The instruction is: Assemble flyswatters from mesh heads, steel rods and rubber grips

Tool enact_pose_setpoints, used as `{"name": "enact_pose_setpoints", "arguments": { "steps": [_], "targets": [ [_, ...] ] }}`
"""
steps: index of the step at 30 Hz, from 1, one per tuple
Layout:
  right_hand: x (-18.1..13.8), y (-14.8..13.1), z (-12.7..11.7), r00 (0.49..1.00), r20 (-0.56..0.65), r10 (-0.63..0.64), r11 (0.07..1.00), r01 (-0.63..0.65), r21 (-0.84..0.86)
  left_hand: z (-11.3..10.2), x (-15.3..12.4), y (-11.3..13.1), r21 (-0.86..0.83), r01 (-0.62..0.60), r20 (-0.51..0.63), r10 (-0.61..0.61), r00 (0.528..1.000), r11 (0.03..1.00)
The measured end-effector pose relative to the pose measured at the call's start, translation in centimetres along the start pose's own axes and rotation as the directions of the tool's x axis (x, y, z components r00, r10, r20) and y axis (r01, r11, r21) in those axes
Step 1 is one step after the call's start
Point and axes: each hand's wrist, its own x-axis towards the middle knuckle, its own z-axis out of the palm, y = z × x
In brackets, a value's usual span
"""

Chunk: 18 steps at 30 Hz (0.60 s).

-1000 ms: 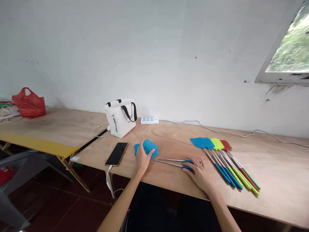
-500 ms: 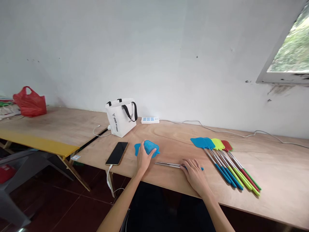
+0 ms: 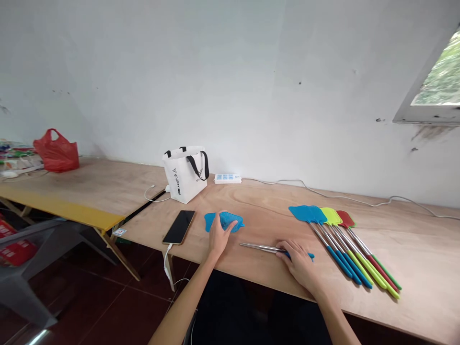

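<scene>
My left hand (image 3: 220,235) grips a blue fly swatter head (image 3: 232,219) between thumb and fingers. Another blue swatter head (image 3: 209,222) shows beneath it on the table. Thin metal rods with blue handles (image 3: 266,248) lie near the table's front edge, detached from those heads. Over their blue ends my right hand (image 3: 294,258) is closed, palm down, hiding most of the handles. To its right, several fly swatters (image 3: 336,244) with blue, yellow and red heads lie fanned side by side, their handles pointing toward me.
On the wooden table (image 3: 266,282) a phone (image 3: 178,226) with a white cable lies left of my left hand. Behind it stand a white bag (image 3: 187,177) and a power strip (image 3: 227,178) by the wall. A red plastic bag (image 3: 57,152) sits on the left table.
The swatter head in my left hand has gone from raised and tilted to lying flatter over the other. My right hand has lifted the rods' handle ends slightly. The view has shifted left.
</scene>
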Motion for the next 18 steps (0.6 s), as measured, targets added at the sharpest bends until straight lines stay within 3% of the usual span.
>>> {"name": "enact_pose_setpoints", "arguments": {
  "steps": [4, 8, 12, 18],
  "targets": [
    [-0.4, 0.7, -1.0, 1.000, 0.019, 0.020, 1.000, -0.020, 0.020, 0.1, 0.0, -0.1, -0.007, 0.010, 0.006, -0.010, 1.000, 1.000],
    [-0.1, 0.4, -0.4, 1.000, -0.001, 0.025, 1.000, -0.025, -0.010, 0.0, -0.1, 0.3, -0.011, 0.017, 0.017, -0.017, 1.000, 1.000],
    [0.2, 0.7, 0.7, 0.996, -0.087, -0.028, 0.999, 0.026, -0.022, -0.2, -0.2, 0.8, -0.075, 0.041, 0.045, -0.037, 0.998, 0.996],
    [-0.3, 1.6, 0.6, 0.968, -0.192, -0.162, 0.984, 0.143, -0.107, 0.4, -0.2, 1.1, -0.267, 0.184, 0.074, -0.171, 0.983, 0.946]
  ]
}}
